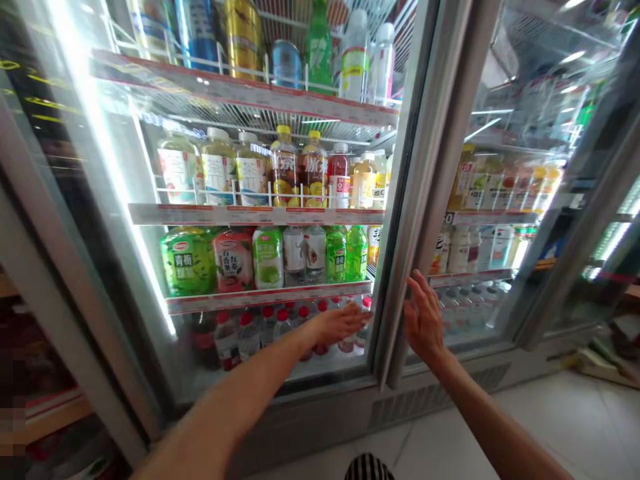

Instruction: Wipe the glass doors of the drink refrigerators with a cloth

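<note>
My left hand [345, 323] reaches out low before the glass door [310, 363] of a drinks fridge, fingers stretched toward the door's metal frame [397, 267]. It holds nothing; whether it touches the glass I cannot tell. On the other side of that upright frame is my right hand [424, 321], fingers extended and apart, with its fingertips at or very near the metal edge. Behind my left hand are red-capped bottles [245, 337] on the bottom level. Just above them stand green bottles [337, 255] and a large green jug-like bottle [189, 261].
Higher shelves hold tea bottles [285, 170], a gold can [243, 40] and a green glass bottle [319, 50]. To the right, a second glass door [480, 300] covers more drinks. A vent grille [440, 393] runs below, above the tiled floor [440, 440].
</note>
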Demonstrator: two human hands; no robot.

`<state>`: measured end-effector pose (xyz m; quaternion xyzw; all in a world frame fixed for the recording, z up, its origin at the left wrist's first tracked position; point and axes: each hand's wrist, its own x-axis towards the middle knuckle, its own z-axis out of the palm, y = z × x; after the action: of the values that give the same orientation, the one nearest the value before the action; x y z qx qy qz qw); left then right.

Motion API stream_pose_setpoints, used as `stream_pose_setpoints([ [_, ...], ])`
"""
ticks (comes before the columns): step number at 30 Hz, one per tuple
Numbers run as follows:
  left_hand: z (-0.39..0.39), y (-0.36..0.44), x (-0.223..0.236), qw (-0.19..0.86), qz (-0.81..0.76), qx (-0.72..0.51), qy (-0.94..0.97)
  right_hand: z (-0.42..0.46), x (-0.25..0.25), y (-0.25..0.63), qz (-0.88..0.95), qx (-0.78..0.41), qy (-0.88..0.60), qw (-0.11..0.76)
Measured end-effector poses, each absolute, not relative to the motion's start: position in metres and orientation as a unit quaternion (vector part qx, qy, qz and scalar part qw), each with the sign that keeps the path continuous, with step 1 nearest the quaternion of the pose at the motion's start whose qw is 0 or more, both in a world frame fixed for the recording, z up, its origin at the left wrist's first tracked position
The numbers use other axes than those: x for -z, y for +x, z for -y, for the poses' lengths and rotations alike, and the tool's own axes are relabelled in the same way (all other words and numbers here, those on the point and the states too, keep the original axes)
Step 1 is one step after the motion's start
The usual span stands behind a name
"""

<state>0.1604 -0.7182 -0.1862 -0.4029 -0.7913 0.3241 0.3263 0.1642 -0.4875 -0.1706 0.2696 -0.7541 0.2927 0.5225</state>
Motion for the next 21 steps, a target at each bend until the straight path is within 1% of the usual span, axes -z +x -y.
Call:
stream_pose_setpoints([
  [1,0.719,0.156,0.158,0.331,0.786,-0.321,-0.412,0.488,0.168,0.164,0.750,-0.302,0.263,0.526],
  [3,0.720,0.148,0.105,0.401,0.782,-0.295,-0.375,0.491,0.162,0.163,0.743,-0.321,0.249,0.531],
  [4,0.722,0.146,0.088,0.438,0.787,-0.273,-0.338,0.494,0.160,0.163,0.742,-0.328,0.245,0.531],
  [5,0.726,0.147,0.081,0.460,0.791,-0.257,-0.310,0.498,0.159,0.163,0.742,-0.333,0.244,0.529],
  [6,0.731,0.151,0.086,0.468,0.793,-0.252,-0.297,0.502,0.159,0.165,0.742,-0.334,0.245,0.526],
  [7,0.739,0.158,0.103,0.458,0.792,-0.259,-0.309,0.508,0.161,0.166,0.744,-0.333,0.251,0.522],
  [11,0.788,0.198,0.211,0.336,0.737,-0.346,-0.474,0.530,0.171,0.177,0.759,-0.312,0.289,0.493],
  [12,0.802,0.206,0.228,0.321,0.734,-0.355,-0.483,0.535,0.172,0.180,0.763,-0.305,0.302,0.484],
  [13,0.816,0.212,0.234,0.313,0.732,-0.358,-0.487,0.540,0.173,0.182,0.765,-0.298,0.314,0.477],
  [14,0.828,0.216,0.229,0.314,0.737,-0.358,-0.480,0.545,0.172,0.183,0.765,-0.293,0.322,0.474],
  [16,0.850,0.221,0.189,0.349,0.752,-0.345,-0.440,0.556,0.166,0.184,0.759,-0.290,0.325,0.483],
  [19,0.870,0.225,0.112,0.472,0.770,-0.298,-0.307,0.578,0.150,0.186,0.734,-0.296,0.328,0.516],
  [21,0.876,0.231,0.092,0.513,0.773,-0.279,-0.248,0.598,0.140,0.187,0.717,-0.288,0.348,0.531],
])
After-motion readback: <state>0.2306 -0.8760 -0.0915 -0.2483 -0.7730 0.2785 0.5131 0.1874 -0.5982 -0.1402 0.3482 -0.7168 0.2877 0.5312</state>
